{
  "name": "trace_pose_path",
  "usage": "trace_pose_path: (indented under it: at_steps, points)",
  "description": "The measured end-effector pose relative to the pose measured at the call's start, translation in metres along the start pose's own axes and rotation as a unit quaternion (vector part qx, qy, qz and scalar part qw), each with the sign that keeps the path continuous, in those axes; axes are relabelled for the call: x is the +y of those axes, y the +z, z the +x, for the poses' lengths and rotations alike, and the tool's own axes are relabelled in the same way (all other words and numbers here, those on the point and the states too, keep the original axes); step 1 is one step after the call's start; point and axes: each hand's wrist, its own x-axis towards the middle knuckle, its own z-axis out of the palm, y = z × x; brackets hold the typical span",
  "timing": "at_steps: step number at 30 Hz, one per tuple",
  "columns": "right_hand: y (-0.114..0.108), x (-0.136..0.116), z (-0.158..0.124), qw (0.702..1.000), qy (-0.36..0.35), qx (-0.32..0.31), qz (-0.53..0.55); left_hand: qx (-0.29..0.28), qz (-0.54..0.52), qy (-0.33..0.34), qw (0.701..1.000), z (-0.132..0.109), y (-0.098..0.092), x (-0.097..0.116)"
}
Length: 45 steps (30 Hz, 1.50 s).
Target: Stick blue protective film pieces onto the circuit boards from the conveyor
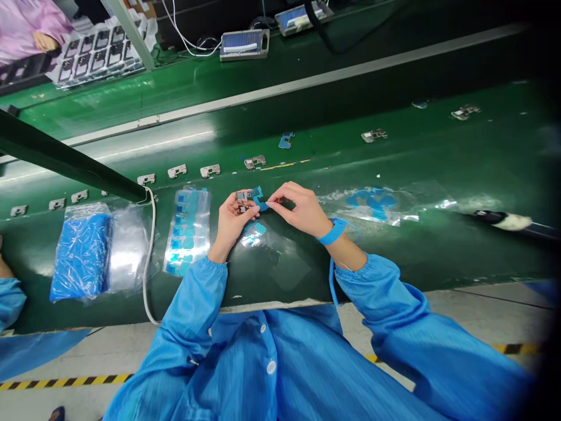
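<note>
My left hand [232, 221] holds a small metal circuit board [242, 202] between its fingers and thumb. My right hand [302, 206] pinches a blue film piece [258, 199] against the board's edge. Under the hands lies a torn blue-printed film sheet [253, 234]. A strip of blue labels on transparent backing [187, 231] lies left of my left hand. Further right, a crumpled film with blue shapes [372, 204] lies beyond my right hand. A blue wrist strap [333, 231] circles my right wrist.
Several metal boards [177, 171] sit in a row on the green conveyor belt [280, 275]. A blue bag [81, 257] and a white cable [149, 257] lie left. A co-worker's blue sleeve [9, 298] enters at left. A black rail [65, 158] crosses above. A tray of parts [96, 55] stands beyond.
</note>
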Motion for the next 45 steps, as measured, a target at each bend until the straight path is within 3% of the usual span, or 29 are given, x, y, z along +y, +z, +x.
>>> trace_pose_path:
  at_steps: [3,6,11,15,26,45]
  points:
    - [-0.005,0.002,0.0,0.999,-0.01,-0.032,-0.041,0.0,0.009,-0.009,1.0,-0.001,0.002,0.003]
    - [-0.007,0.0,0.001,0.999,0.019,-0.021,-0.027,-0.004,-0.019,-0.036,0.999,-0.002,0.002,0.006]
    - [0.0,-0.01,-0.001,0.976,0.164,-0.001,0.142,-0.022,-0.051,-0.048,0.997,-0.004,0.0,0.009]
    - [0.01,-0.012,-0.005,0.947,0.217,-0.025,0.235,-0.05,-0.044,-0.051,0.996,-0.006,0.001,0.009]
    - [0.013,-0.009,-0.006,0.944,0.225,-0.087,0.226,-0.071,-0.082,-0.085,0.99,-0.009,0.005,0.013]
    - [0.015,-0.006,-0.01,0.941,0.234,-0.067,0.234,-0.091,-0.083,-0.07,0.99,-0.007,0.004,0.008]
